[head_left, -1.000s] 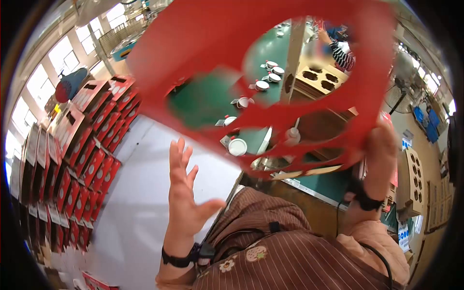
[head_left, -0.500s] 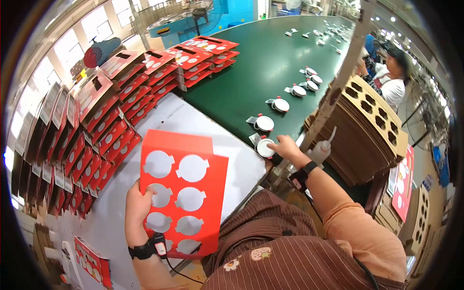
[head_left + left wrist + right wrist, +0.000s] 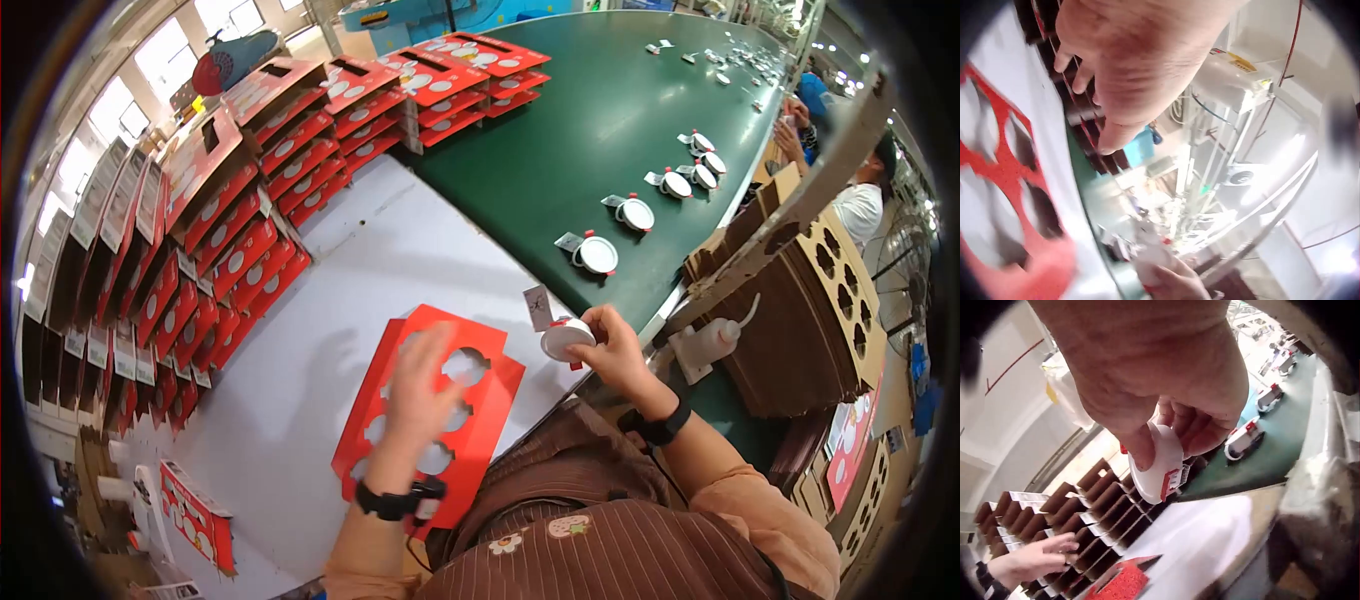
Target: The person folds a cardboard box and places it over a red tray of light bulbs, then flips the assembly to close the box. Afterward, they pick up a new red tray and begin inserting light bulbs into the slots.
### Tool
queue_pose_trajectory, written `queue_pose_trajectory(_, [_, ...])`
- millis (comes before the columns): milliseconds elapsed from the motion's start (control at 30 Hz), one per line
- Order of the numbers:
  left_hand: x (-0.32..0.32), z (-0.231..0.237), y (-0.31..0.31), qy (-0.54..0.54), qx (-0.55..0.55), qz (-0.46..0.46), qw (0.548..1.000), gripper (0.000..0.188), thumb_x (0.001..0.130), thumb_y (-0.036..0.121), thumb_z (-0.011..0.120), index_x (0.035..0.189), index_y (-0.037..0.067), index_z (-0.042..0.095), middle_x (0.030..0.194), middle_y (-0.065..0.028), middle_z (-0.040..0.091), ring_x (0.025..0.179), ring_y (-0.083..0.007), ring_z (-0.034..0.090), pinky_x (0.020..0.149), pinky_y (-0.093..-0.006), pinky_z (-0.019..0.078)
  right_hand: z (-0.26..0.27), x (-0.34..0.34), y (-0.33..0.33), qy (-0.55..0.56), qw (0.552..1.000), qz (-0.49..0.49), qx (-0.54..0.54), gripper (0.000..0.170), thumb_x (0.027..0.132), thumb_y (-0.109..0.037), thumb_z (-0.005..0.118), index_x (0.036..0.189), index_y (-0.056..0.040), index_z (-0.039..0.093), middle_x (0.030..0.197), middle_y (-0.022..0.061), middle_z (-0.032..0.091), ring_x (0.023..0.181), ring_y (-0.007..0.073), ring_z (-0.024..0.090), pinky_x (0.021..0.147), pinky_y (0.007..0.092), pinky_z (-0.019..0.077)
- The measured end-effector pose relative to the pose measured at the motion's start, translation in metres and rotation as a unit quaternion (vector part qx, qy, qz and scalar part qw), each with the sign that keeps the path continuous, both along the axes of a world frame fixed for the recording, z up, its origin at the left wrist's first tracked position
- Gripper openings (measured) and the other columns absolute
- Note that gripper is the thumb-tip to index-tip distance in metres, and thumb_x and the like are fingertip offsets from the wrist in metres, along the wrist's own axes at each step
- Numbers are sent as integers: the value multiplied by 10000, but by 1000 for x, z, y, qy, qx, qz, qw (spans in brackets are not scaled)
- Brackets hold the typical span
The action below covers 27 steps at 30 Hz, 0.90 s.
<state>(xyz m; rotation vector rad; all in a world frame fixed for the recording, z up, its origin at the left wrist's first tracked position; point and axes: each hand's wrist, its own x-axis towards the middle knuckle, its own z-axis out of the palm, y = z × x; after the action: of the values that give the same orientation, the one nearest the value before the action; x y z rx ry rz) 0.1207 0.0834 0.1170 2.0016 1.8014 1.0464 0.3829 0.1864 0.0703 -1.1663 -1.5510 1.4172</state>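
Observation:
My right hand (image 3: pixel 618 352) pinches a round white lidded container (image 3: pixel 565 342) with red clips between thumb and fingers, above the white table near its right edge. A printed tag (image 3: pixel 538 307) sticks up from it. In the right wrist view the thumb lies on the white face of the container (image 3: pixel 1163 465). My left hand (image 3: pixel 418 395), blurred, is over a red carton (image 3: pixel 492 425) with rows of round cut-outs, and covers part of it. The left wrist view shows this left hand (image 3: pixel 1141 62) with fingers extended and nothing in them, the carton (image 3: pixel 1007 128) off to one side.
Stacked red cartons (image 3: pixel 240 245) line the left of the white table (image 3: pixel 300 400). More white containers (image 3: pixel 634 212) sit on the green belt (image 3: pixel 520 190). At right stand brown cardboard inserts (image 3: pixel 800 320), a squeeze bottle (image 3: pixel 715 340) and a metal post (image 3: pixel 790 220). Another person sits beyond.
The red carton came down from in front of the camera into the left hand, then onto the table. The left hand let go of it. My right hand brought a container from the belt over the table.

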Motion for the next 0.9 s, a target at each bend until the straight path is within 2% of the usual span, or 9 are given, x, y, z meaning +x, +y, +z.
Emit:
queue_pose_trajectory(100, [49,9,0,-40,21,-84,995,562,749,112,715,1266,22,514,1255,-156,538,1158,-304,504,991,-397,392,6,-18,-21,24,993,88,68,338,738,9,735,980,-14,500,836,58,585,761,117,571,617,259,502])
queue_pose_trajectory(200, [59,-8,-9,-133,25,-63,989,492,792,42,665,1261,44,513,1118,-144,596,981,-283,603,821,-358,496,24,-25,-36,26,977,151,151,351,729,-48,771,979,-24,526,856,39,581,758,111,549,696,269,474])
queue_pose_trajectory(300, [52,2,-24,-222,-22,-90,971,457,823,31,643,1263,61,519,1064,-133,613,902,-236,628,742,-317,513,32,-28,-44,57,972,192,120,360,721,-77,788,977,-34,538,863,30,583,753,106,538,706,267,458])
queue_pose_trajectory(533, [35,27,-49,-204,-82,-140,965,404,864,94,634,1249,73,512,1002,-108,634,865,-206,633,738,-294,502,46,-36,-56,71,958,265,81,382,720,-79,792,1000,-40,536,899,27,584,762,109,538,711,258,462])
queue_pose_trajectory(600, [39,10,-54,-246,-68,-116,960,386,877,117,625,1241,71,503,1003,-115,631,857,-208,631,742,-298,500,52,-41,-60,67,956,283,47,374,737,-78,782,1010,-29,532,919,34,581,773,95,545,702,249,469])
queue_pose_trajectory(667, [42,-2,-58,-287,-52,-92,952,370,890,140,616,1233,70,495,1004,-122,629,849,-211,629,746,-302,497,52,-45,-64,122,952,275,-58,344,770,-83,757,1021,-15,532,908,42,588,792,84,563,684,238,480])
queue_pose_trajectory(700, [42,-5,-60,-296,-55,-66,951,356,902,154,600,1227,62,485,1001,-124,628,858,-204,625,758,-304,492,47,-45,-64,99,955,280,-16,297,824,-104,710,1035,2,530,896,54,599,810,86,584,669,235,492])
queue_pose_trajectory(800, [44,-23,-54,-337,-34,-19,941,324,925,176,570,1206,41,482,976,-99,621,849,-159,606,756,-286,486,37,-45,-60,27,957,282,-58,256,873,-122,654,1048,12,525,884,56,608,805,97,592,669,246,503])
queue_pose_trajectory(900, [42,-29,-49,-399,-39,8,916,302,940,182,547,1188,22,483,964,-71,612,856,-118,584,758,-266,481,39,-54,-57,49,960,263,-84,231,902,-125,612,1056,23,521,892,59,606,783,99,592,668,251,507])
